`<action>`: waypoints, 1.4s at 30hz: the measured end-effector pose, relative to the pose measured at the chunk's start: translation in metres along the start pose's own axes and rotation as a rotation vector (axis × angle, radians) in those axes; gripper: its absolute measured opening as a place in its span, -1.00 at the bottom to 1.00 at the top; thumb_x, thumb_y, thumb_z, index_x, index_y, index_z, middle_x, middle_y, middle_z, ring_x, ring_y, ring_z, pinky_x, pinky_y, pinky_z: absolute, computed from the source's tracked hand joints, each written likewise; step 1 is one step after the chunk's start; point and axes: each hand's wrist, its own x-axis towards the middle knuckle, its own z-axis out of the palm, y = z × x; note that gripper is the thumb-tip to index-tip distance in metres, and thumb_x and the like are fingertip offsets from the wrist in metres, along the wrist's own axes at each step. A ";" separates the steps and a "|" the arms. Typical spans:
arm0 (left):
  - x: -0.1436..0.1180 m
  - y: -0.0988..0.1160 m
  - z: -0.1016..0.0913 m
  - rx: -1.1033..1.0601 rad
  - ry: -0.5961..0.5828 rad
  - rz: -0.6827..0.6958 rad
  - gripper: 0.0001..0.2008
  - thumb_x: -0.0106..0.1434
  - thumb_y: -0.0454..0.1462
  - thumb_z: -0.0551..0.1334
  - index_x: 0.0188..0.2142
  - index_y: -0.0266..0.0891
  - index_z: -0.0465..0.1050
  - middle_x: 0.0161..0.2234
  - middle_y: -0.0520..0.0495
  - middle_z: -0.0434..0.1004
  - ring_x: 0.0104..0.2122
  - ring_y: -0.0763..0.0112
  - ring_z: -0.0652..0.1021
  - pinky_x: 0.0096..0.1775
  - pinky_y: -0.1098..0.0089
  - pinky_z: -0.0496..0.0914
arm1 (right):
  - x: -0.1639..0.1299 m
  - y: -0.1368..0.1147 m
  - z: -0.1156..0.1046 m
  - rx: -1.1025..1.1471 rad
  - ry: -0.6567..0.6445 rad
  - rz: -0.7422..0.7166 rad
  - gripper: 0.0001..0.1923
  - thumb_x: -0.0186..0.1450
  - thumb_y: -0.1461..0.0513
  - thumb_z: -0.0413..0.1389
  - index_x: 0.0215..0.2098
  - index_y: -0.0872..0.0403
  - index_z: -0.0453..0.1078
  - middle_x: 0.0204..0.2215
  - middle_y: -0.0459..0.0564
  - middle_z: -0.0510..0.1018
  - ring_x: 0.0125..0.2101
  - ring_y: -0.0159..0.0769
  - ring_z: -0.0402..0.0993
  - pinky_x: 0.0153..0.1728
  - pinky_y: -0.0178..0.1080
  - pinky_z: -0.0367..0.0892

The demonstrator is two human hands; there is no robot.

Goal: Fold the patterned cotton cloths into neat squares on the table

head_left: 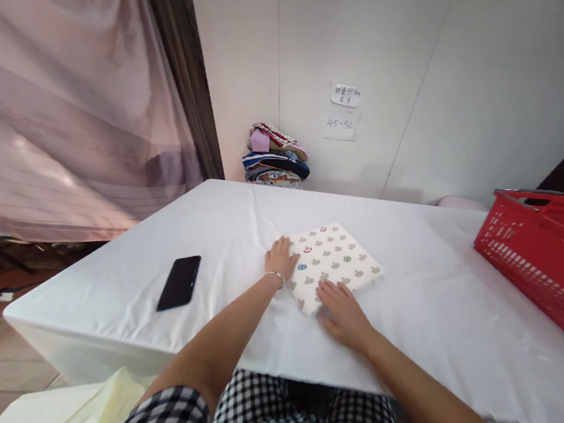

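Two flat hands on a folded cloth at the middle of the bench.

From left to right: a black phone (179, 282) lies at 9 o'clock from the left hand (280, 258), well apart. The left hand rests open, palm down, on the left edge of the folded printed cloth (333, 265). The right hand (343, 313) presses flat on its near corner, at 6 o'clock, not closed around anything. The cloth's long axis runs from 10 to 4 o'clock; both hands touch it. The red basket (552, 262), at 3 o'clock, is cut off by the frame. The far pile of clothes (274, 155) is hard to make out.
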 end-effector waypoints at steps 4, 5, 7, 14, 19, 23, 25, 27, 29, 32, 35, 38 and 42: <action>0.013 -0.003 0.004 -0.042 -0.124 -0.054 -0.45 0.27 -0.01 -0.08 0.22 -0.03 -0.02 0.30 0.01 -0.14 0.25 0.22 -0.01 0.17 0.14 -0.04 | -0.001 -0.011 0.004 0.004 -0.014 -0.048 -0.39 0.18 0.25 -0.01 0.21 0.14 0.09 0.20 0.08 0.18 0.21 -0.15 0.01 0.20 -0.03 -0.10; 0.016 -0.005 0.004 -0.046 -0.131 -0.079 -0.44 0.27 0.00 -0.08 0.23 -0.06 -0.03 0.30 -0.02 -0.12 0.24 0.22 0.03 0.17 0.15 -0.03 | -0.001 -0.009 0.004 0.001 -0.013 -0.056 -0.40 0.19 0.26 -0.01 0.21 0.14 0.09 0.19 0.08 0.19 0.20 -0.16 0.02 0.19 -0.04 -0.08; 0.023 -0.008 0.003 -0.044 -0.127 -0.115 -0.43 0.26 0.00 -0.08 0.22 -0.10 -0.01 0.27 -0.08 -0.01 0.21 0.22 0.12 0.16 0.17 0.00 | -0.001 -0.006 0.005 -0.003 -0.003 -0.069 -0.42 0.21 0.26 -0.01 0.20 0.14 0.11 0.18 0.09 0.21 0.20 -0.18 0.04 0.18 -0.04 -0.05; 0.030 -0.009 -0.004 0.003 -0.127 -0.153 -0.46 0.22 -0.01 -0.01 0.15 -0.12 0.14 0.13 -0.16 0.25 0.11 0.15 0.26 0.06 0.16 0.14 | -0.003 0.011 -0.005 0.006 0.011 -0.059 -0.59 0.34 0.15 -0.09 0.13 0.03 0.22 0.11 0.04 0.32 0.15 -0.21 0.16 0.16 0.01 -0.01; 0.012 -0.013 -0.015 0.053 -0.109 -0.128 -0.54 0.20 -0.03 0.04 0.03 -0.16 0.26 0.03 -0.17 0.36 0.03 0.15 0.35 -0.01 0.20 0.21 | -0.014 0.045 -0.029 0.049 0.011 0.089 -0.65 0.37 0.13 -0.17 -0.04 -0.03 0.38 0.01 -0.04 0.44 0.11 -0.20 0.23 0.13 0.07 -0.01; -0.006 -0.022 -0.023 0.021 -0.168 -0.144 -0.54 0.12 0.05 0.10 -0.08 -0.14 0.32 -0.04 -0.12 0.44 -0.05 0.17 0.43 -0.06 0.24 0.24 | -0.014 0.044 -0.040 0.052 0.052 0.171 -0.65 0.37 0.13 -0.16 -0.17 -0.04 0.45 -0.10 -0.06 0.52 0.01 -0.21 0.35 0.12 0.08 -0.01; -0.010 -0.024 -0.022 0.004 -0.157 -0.155 -0.51 0.10 0.09 0.10 -0.08 -0.14 0.33 -0.02 -0.13 0.43 -0.04 0.16 0.42 -0.06 0.24 0.24 | -0.011 0.026 -0.035 0.043 0.051 0.133 -0.66 0.36 0.12 -0.16 -0.12 -0.05 0.43 -0.08 -0.05 0.51 0.00 -0.23 0.35 0.12 0.05 0.02; -0.010 -0.024 -0.018 0.010 -0.101 -0.142 -0.49 0.12 0.10 0.06 -0.08 -0.16 0.34 -0.01 -0.14 0.41 -0.01 0.14 0.39 -0.05 0.21 0.23 | -0.009 0.003 -0.025 0.031 0.034 0.034 -0.65 0.34 0.10 -0.11 0.00 -0.02 0.35 0.02 0.01 0.43 0.06 -0.20 0.28 0.12 0.03 0.03; -0.006 -0.023 -0.014 0.021 -0.067 -0.135 -0.50 0.15 0.10 0.02 -0.11 -0.17 0.36 -0.03 -0.16 0.43 -0.01 0.12 0.39 -0.04 0.18 0.21 | -0.009 -0.014 -0.012 0.014 0.028 -0.054 -0.57 0.30 0.10 -0.05 0.09 0.07 0.27 0.12 0.10 0.30 0.14 -0.14 0.16 0.13 0.02 0.02; 0.004 -0.022 -0.009 0.005 -0.103 -0.169 -0.54 0.16 0.08 0.02 -0.15 -0.17 0.38 -0.06 -0.14 0.45 -0.04 0.13 0.41 -0.04 0.18 0.21 | -0.014 -0.022 -0.002 -0.007 0.032 -0.097 -0.55 0.29 0.15 -0.03 0.11 0.12 0.25 0.16 0.13 0.24 0.16 -0.12 0.11 0.14 0.02 0.02; 0.013 -0.021 -0.009 -0.020 -0.142 -0.187 -0.57 0.15 0.07 0.05 -0.16 -0.15 0.37 -0.05 -0.11 0.45 -0.05 0.15 0.42 -0.05 0.19 0.21 | -0.019 -0.018 -0.002 -0.016 0.036 -0.105 -0.58 0.29 0.20 -0.04 0.11 0.09 0.25 0.14 0.10 0.28 0.14 -0.16 0.16 0.14 0.02 0.05; 0.013 -0.019 -0.010 -0.011 -0.139 -0.195 -0.59 0.17 0.05 0.04 -0.16 -0.15 0.36 -0.05 -0.11 0.44 -0.05 0.16 0.43 -0.05 0.20 0.22 | -0.023 -0.016 -0.003 -0.032 0.058 -0.100 -0.59 0.29 0.22 -0.03 0.10 0.09 0.26 0.11 0.09 0.32 0.14 -0.19 0.17 0.14 -0.02 0.07; 0.000 -0.017 -0.012 0.035 -0.101 -0.161 -0.61 0.22 0.01 0.02 -0.15 -0.18 0.35 -0.04 -0.15 0.43 -0.05 0.18 0.43 -0.06 0.24 0.24 | -0.030 -0.014 -0.004 -0.053 0.086 -0.095 -0.62 0.31 0.24 -0.06 0.09 0.08 0.28 0.09 0.07 0.34 0.12 -0.21 0.19 0.14 -0.02 0.08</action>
